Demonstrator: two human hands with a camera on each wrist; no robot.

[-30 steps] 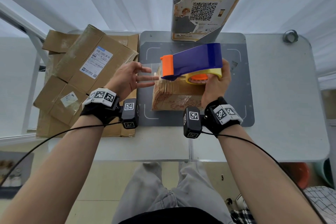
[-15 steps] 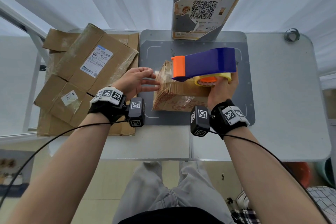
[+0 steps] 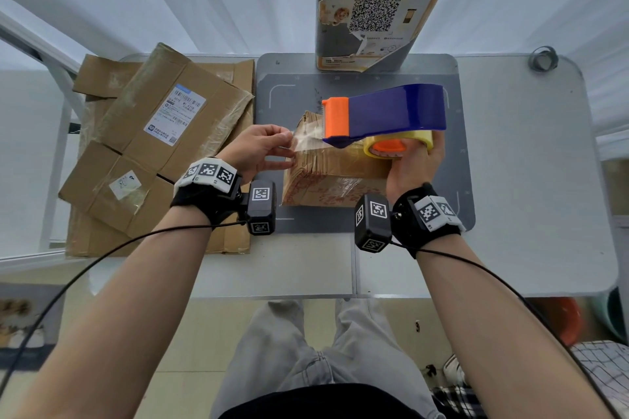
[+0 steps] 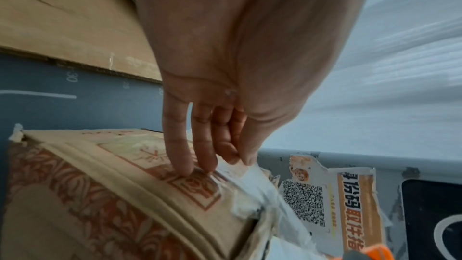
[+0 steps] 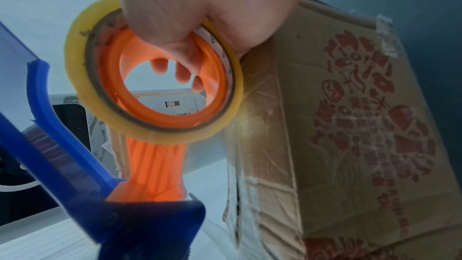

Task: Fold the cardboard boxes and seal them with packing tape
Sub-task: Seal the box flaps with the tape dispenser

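Observation:
A small cardboard box with red print sits on the grey mat. My right hand grips a blue and orange tape dispenser by its yellow tape roll, just above the box's top. In the right wrist view my fingers curl through the roll's orange hub, beside the box. My left hand pinches the free end of the clear tape at the box's left edge. In the left wrist view thumb and forefinger hold the tape, and the other fingers touch the box top.
Several flattened cardboard boxes are stacked on the table's left side. A grey stand with a QR-code poster rises at the mat's far edge. A small tape ring lies at the far right corner. The white table ends near my knees.
The dispenser has shifted to the right over the box. My left hand went from spread fingers to pinching the tape end, and a short strip now spans between hand and dispenser.

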